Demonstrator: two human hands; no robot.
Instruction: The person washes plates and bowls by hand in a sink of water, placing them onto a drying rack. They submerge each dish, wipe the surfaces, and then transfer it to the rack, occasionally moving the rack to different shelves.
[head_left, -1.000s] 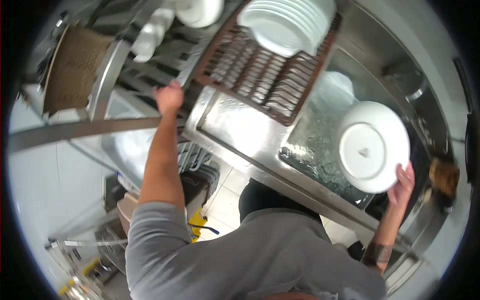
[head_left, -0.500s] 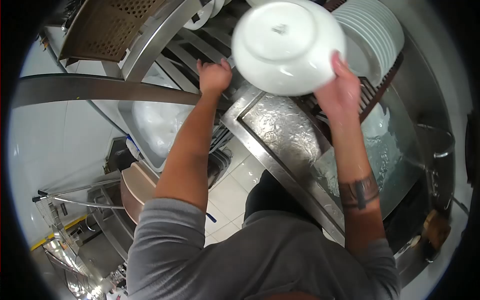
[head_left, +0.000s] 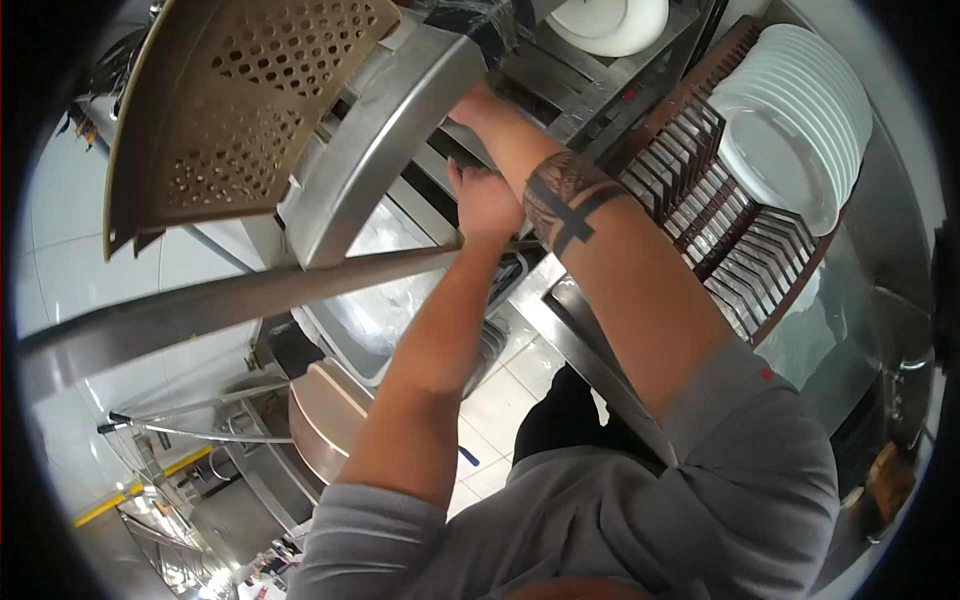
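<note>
My right hand reaches far forward across my body, beside the end of a thick steel beam. Its fingers are hidden behind the beam, so what they hold cannot be made out. Below it, near my right forearm, my left hand is curled closed with the thumb up, and whatever may be inside it is out of sight. Both hands are over a slatted steel rack. White dishes rest on that rack at the top.
A brown dish rack at right holds a row of white plates on edge. Water in a steel sink lies below it. A brown perforated tray leans at upper left. A grey tub with clear plastic stands under the rail.
My right hand has swung forward and left from the dish rack; the white plate it held is no longer seen in it. My left hand appears lower and further right, and the view has shifted.
</note>
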